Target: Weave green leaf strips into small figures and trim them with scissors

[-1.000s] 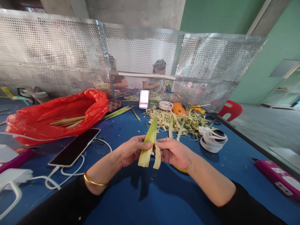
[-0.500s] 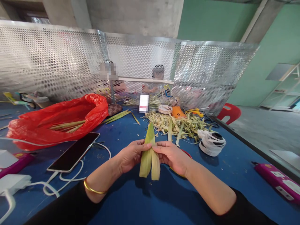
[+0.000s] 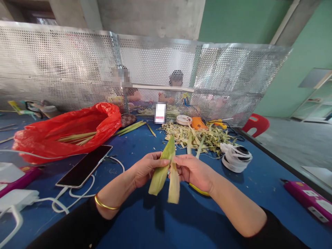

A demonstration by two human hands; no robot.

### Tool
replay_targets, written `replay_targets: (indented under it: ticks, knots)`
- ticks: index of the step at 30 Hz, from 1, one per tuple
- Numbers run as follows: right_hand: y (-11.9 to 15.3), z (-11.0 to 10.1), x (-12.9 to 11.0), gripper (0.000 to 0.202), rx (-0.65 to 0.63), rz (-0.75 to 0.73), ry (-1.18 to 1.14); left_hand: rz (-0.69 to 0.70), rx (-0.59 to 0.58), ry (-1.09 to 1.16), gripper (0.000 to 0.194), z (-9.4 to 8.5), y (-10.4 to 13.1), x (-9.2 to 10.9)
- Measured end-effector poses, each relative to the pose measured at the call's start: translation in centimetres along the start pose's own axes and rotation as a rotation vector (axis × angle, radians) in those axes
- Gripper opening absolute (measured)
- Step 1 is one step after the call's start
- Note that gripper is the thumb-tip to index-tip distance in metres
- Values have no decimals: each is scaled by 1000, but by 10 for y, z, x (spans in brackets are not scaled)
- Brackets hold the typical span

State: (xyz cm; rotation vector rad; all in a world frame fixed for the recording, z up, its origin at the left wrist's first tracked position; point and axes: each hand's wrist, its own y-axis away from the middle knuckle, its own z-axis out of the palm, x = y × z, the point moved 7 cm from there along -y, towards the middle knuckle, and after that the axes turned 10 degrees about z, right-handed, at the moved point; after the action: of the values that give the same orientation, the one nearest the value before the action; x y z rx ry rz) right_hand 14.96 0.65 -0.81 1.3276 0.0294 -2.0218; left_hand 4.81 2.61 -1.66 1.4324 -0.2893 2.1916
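Observation:
A broad pale-green leaf (image 3: 158,180) is raised above the blue table, its green tip pointing away from me and its lower part split in two. My left hand (image 3: 148,170) pinches the left half between thumb and fingers. On the yellowish right strip (image 3: 174,188), my right hand (image 3: 194,171) has a pinch grip close to the split. The halves spread apart toward me and still meet near the tip. Under my right wrist shows the edge of a curved yellow object (image 3: 199,190), mostly hidden. Two loose leaf strips (image 3: 189,143) lie just beyond my right hand.
A heap of dry shredded leaves (image 3: 215,140) lies behind my hands. White tape rolls (image 3: 236,159) stand at right. At left are a red plastic bag (image 3: 52,138) with stalks, a phone (image 3: 84,166) and white cables. A perforated metal screen (image 3: 158,62) stands behind, with people beyond.
The two lower halves of the leaf have spread wider apart, the left one swinging left. The split reaches higher, and the tip has tilted slightly right.

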Motion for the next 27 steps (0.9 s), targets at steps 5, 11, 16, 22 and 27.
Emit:
replay_targets:
  ticks: [5,11,16,22,27]
  knots:
    - [-1,-2,2,23,111,-28,-9,17,-1,51,30,2,2,0]
    - [-1,6,9,21,54,22,39,82,105,26,19,-6,-2,1]
    - [7,9,0,21,7,4,1,123,160,23,21,-14,-5,5]
    - [4,5,-2,30,62,-54,-13,38,43,71,21,0,1,0]
    - [3,2,-2,21,97,-74,12,14,12,74,20,7,4,-1]
